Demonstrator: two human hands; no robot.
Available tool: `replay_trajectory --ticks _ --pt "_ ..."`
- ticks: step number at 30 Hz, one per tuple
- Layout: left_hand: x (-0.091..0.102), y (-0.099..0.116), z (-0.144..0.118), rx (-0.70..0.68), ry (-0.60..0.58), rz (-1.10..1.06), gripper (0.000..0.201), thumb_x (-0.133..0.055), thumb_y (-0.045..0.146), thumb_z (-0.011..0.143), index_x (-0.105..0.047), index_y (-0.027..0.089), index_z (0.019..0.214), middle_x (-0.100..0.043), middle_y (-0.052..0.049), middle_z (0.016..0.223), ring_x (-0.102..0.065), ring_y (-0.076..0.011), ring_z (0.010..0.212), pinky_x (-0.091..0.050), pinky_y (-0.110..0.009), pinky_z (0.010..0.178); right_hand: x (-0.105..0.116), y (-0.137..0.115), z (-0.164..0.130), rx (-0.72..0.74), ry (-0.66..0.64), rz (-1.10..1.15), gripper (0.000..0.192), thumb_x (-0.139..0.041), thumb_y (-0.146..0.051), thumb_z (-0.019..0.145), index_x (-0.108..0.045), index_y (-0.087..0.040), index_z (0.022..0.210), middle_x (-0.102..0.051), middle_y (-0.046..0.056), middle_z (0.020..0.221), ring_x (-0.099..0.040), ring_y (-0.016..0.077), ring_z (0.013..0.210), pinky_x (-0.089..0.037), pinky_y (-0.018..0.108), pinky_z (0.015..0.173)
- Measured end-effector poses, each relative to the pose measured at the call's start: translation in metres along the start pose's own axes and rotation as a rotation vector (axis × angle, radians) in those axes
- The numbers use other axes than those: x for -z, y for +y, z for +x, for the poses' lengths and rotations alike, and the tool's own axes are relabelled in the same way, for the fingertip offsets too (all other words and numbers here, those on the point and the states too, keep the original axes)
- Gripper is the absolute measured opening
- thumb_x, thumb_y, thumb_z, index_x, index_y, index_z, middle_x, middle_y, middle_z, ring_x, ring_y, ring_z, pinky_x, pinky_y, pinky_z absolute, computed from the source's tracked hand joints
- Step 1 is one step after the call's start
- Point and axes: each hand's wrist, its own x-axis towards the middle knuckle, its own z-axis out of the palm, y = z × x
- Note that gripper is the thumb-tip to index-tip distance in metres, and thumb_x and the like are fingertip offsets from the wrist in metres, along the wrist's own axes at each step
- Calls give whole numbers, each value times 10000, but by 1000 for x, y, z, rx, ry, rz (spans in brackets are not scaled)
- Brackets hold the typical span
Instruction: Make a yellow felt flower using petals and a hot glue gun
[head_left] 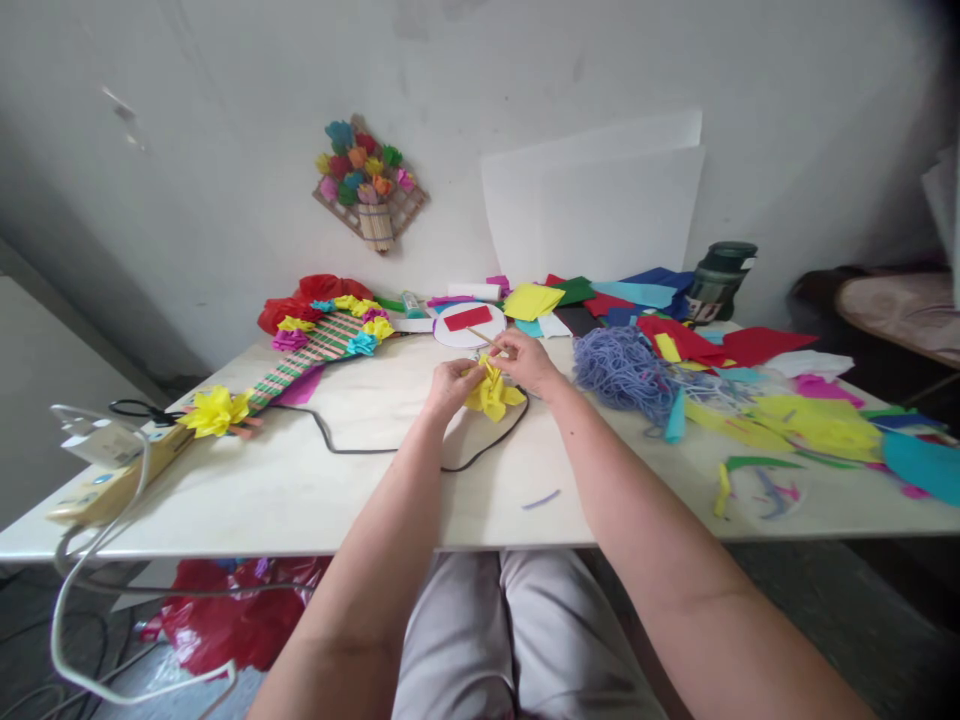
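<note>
2 hands, left hand [448, 385] and right hand [527, 362], pinching crumpled yellow paper flower [491, 393]

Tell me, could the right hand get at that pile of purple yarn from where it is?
Probably yes: the purple yarn lies just beside the right hand on open tabletop, though that hand is holding yellow paper.
</note>
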Motion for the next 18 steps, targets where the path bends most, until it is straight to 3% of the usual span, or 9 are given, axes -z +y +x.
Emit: replay_trajectory --ticks 9,18 --pt "-1 0 -1 101 53 -59 279 -655 381 589 -648 111 656 -527 14 502 -446 -92 485 -336 -211 479 -5 2 0 81 -10 19 41 -599 -173 675 -576 -183 643 -612 15 828 -557 144 773 -408 257 666" --pt "-2 5 -3 184 60 -164 225 -653 331 576 -620 117 636 -502 29 457 -417 -74 426 -301 -206 435 -2 -10 -3 -49 -79 -138 60 -583 -237 717 -579 -193 676 -576 -30 610 -513 126 596 -385 242 589"
